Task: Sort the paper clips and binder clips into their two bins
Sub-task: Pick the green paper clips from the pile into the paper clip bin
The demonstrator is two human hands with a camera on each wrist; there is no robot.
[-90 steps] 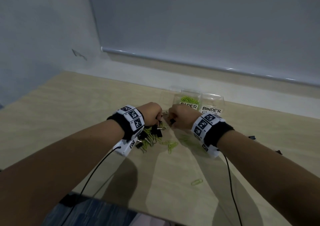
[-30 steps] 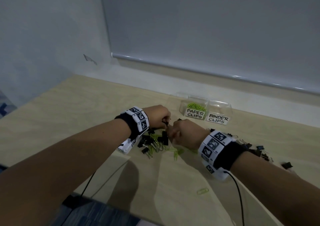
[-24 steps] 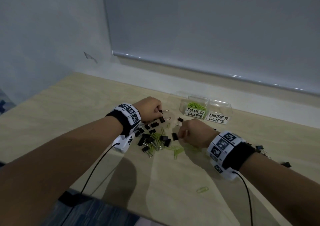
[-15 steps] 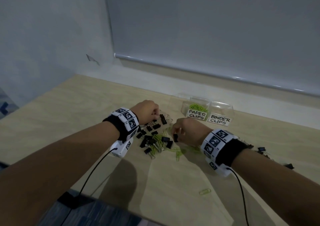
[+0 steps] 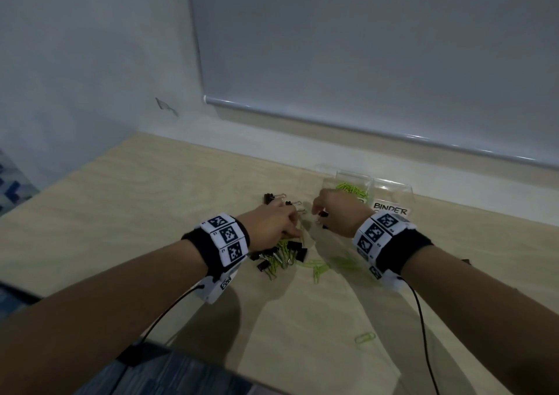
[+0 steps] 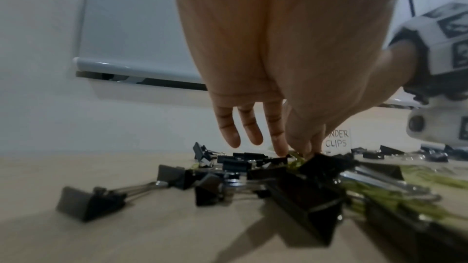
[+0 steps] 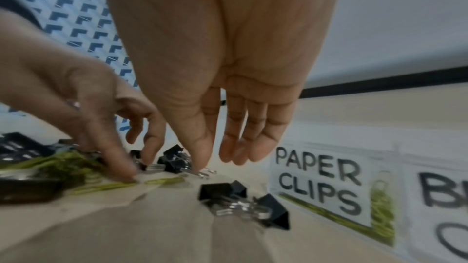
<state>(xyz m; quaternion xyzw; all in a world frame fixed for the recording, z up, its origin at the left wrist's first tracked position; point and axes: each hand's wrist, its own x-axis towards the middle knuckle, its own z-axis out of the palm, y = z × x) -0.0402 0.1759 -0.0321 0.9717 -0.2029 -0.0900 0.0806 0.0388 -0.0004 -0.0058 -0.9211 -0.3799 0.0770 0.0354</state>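
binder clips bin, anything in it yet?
Cannot tell. The binder clips bin shows nothing dark through its clear wall in the head view, but its floor is hidden. The paper clips bin holds green clips.

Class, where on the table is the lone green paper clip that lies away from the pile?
In the head view, the lone green paper clip lies on the table, nearer the person than the mixed pile, below the right forearm.
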